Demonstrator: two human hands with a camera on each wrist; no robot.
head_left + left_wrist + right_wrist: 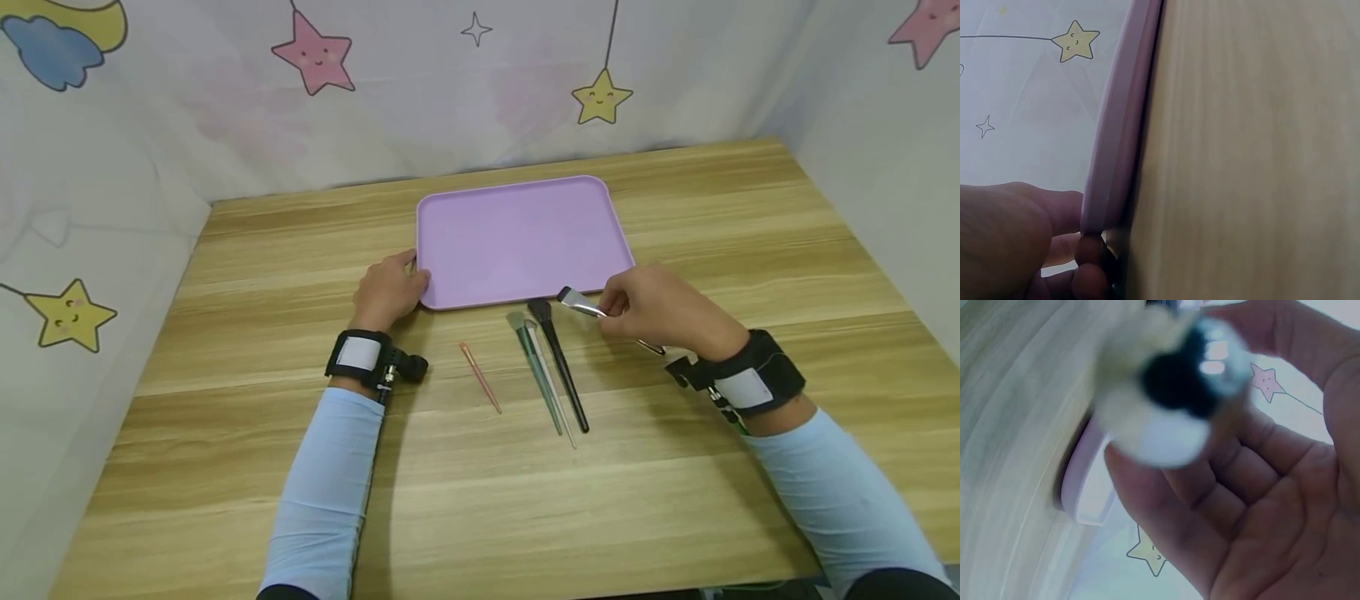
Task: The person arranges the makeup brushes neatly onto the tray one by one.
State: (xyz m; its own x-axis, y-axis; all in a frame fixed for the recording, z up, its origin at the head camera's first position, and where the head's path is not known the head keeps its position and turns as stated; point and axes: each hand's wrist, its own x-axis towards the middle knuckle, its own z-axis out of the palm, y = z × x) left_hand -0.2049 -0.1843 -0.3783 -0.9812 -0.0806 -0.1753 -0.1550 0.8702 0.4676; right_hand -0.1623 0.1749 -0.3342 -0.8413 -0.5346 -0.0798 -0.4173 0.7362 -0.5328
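My left hand [390, 290] grips the front left corner of a lilac tray [525, 237]; in the left wrist view the thumb is on one face and fingertips lie under the edge. At the tray's front right corner, my right hand [660, 308] pinches a flat makeup brush [581, 303] with a silver ferrule and dark tip, held above the table. Its handle end [1179, 381] is a blur close to the right wrist camera. Between the hands lie a green makeup brush [536, 375], a thin pale brush [551, 387] and a black fluffy brush [561, 362], side by side.
A short pink brush [480, 379] lies apart, left of the other brushes. The wooden table [255, 350] meets a white curtain [420, 108] with printed stars at the back and sides. A wrist camera is strapped on each arm.
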